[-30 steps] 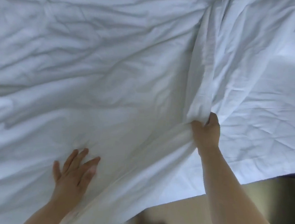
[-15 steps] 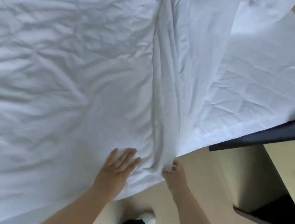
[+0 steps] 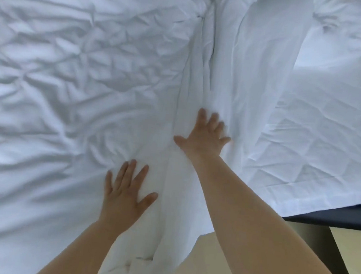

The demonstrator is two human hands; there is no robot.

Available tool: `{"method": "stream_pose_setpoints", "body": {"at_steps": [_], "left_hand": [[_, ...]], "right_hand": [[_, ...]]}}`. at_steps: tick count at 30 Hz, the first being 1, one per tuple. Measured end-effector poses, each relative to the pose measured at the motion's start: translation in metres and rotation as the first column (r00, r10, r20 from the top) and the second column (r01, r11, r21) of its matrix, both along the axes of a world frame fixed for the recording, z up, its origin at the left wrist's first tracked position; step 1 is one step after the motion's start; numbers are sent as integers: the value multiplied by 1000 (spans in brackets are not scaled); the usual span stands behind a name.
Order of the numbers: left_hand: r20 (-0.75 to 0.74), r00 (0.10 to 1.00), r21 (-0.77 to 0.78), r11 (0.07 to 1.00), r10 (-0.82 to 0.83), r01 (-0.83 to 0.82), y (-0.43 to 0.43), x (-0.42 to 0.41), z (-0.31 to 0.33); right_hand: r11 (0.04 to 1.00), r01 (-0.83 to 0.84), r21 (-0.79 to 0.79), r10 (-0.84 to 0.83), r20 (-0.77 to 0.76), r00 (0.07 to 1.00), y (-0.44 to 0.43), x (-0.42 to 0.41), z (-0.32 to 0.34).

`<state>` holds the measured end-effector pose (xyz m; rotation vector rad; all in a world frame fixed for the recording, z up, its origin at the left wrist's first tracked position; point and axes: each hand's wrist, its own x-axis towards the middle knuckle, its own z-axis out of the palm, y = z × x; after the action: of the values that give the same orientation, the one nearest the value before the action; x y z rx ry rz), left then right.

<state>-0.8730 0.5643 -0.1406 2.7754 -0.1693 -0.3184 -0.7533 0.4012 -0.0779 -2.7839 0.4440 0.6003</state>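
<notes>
text: none can be read | labels, brands: none | numbers, signs: none | white sheet (image 3: 74, 88): plain cloth, no print on it | dark bed edge (image 3: 329, 218): plain, no mark | floor (image 3: 207, 268): plain, no writing

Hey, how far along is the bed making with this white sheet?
Done: the crumpled white cotton sheet covers most of the bed. In hand: the left hand and right hand lie flat on it, by a long bunched ridge of fabric. Left: that ridge and the many wrinkles need smoothing, and the creased white under-layer on the right lies uncovered.
</notes>
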Motion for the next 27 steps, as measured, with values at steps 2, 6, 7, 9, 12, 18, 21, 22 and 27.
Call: {"method": "stream_pose_setpoints", "body": {"at_steps": [2,6,7,9,12,18,21,22,27], "left_hand": [[-94,995,60,998,-20,25,0,14,-8],[-18,1000,82,997,-3,5,2,18,-18],[-18,1000,85,996,-3,5,2,19,-18],[-34,999,65,998,5,-2,1,18,-13],[39,994,-76,993,98,-95,-6,18,-5],[20,999,-92,995,-28,29,-72,33,11],[-58,996,0,998,-70,70,-120,44,4],[-29,998,61,997,-55,57,-133,48,2],[-51,998,149,988,38,-30,-144,54,-8]], "right_hand": [[993,-7,-116,1,-51,999,-11,22,-17],[1000,-16,1,16,141,990,-36,43,-16],[990,62,129,-83,166,983,-47,40,-6],[892,223,392,-336,247,909,-78,21,20],[689,363,627,-668,357,653,-137,-46,58],[437,758,485,-819,-134,558,-213,-179,5],[481,773,415,-614,-470,634,-221,-187,-18],[530,744,407,-571,-477,668,-226,-182,-19],[904,322,282,-295,-136,946,-231,-121,34]]}}
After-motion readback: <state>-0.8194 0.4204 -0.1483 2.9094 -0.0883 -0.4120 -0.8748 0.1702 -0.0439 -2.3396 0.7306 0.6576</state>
